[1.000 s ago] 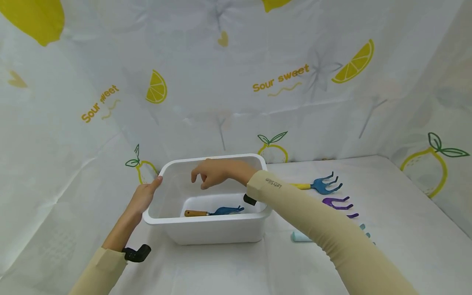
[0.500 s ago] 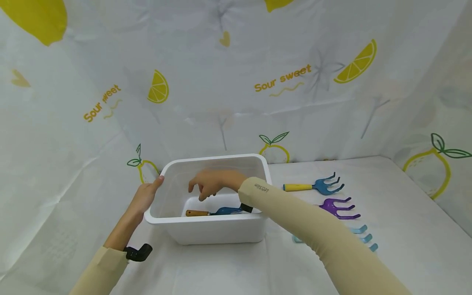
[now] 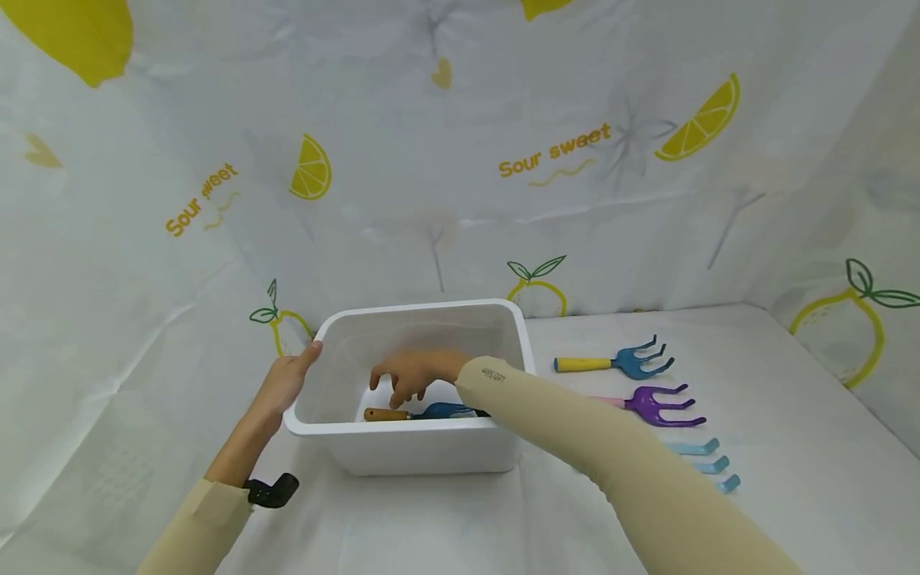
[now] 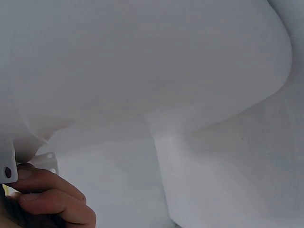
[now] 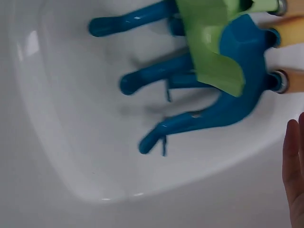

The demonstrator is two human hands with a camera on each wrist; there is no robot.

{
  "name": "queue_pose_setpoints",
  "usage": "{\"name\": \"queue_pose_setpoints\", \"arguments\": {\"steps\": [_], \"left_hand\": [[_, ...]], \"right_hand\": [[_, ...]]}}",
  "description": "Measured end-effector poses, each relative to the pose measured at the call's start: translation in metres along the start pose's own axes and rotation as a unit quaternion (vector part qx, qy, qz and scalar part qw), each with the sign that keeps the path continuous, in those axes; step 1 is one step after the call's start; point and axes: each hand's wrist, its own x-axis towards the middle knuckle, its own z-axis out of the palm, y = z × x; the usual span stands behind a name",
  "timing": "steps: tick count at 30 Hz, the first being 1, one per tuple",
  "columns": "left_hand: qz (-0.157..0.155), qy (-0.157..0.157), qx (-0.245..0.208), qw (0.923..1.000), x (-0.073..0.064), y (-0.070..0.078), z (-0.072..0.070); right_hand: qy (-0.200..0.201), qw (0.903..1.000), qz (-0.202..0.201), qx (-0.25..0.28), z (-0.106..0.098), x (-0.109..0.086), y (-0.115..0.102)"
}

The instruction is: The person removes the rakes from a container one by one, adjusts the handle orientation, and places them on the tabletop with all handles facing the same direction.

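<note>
At its left end, the white plastic tub (image 3: 417,447) is gripped by my left hand (image 3: 283,383), thumb over the rim. The left wrist view shows that hand's curled fingers (image 4: 52,194) at the rim. My right hand (image 3: 410,374) hangs inside the tub, fingers loosely bent with nothing seen in them, above a blue hand fork (image 3: 438,411) with a wooden handle (image 3: 386,414). In the right wrist view, a blue fork (image 5: 242,80) lies under a green tool (image 5: 209,52), beside several wooden handles. My right fingers (image 5: 292,166) show at the edge, apart from them.
Right of the tub, a blue fork (image 3: 632,363) with a yellow handle, a purple fork (image 3: 654,406) with a pink handle and a light blue fork (image 3: 700,465) lie on the white-covered table (image 3: 431,527). My right sleeve (image 3: 575,431) partly hides the light blue one. A lemon-print sheet (image 3: 402,200) hangs behind.
My right hand has sunk deeper into the tub, towards the tools in it. The right forearm uncovers more of the forks on the table. The left hand keeps its grip.
</note>
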Motion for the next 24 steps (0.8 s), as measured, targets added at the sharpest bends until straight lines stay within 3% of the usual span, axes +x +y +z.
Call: {"name": "queue_pose_setpoints", "arguments": {"steps": [7, 12, 16, 22, 24], "left_hand": [[0.003, 0.003, 0.023, 0.9997, 0.001, 0.001, -0.004], [0.000, 0.003, 0.016, 0.9999, 0.000, -0.001, -0.004], [-0.003, 0.002, 0.009, 1.0000, 0.000, -0.002, -0.004], [0.001, -0.005, -0.001, 1.0000, 0.001, -0.002, -0.002], [0.000, -0.006, -0.001, 1.0000, 0.001, -0.001, -0.001]], "right_hand": [[-0.017, 0.9982, 0.040, 0.041, 0.003, 0.002, 0.004], [-0.055, 0.9923, 0.087, 0.069, 0.008, 0.008, 0.012], [-0.064, 0.9936, 0.086, 0.036, 0.013, 0.013, 0.016], [-0.041, 0.9956, 0.053, -0.066, 0.017, 0.013, 0.018], [-0.047, 0.9954, 0.044, -0.071, 0.017, 0.011, 0.017]]}}
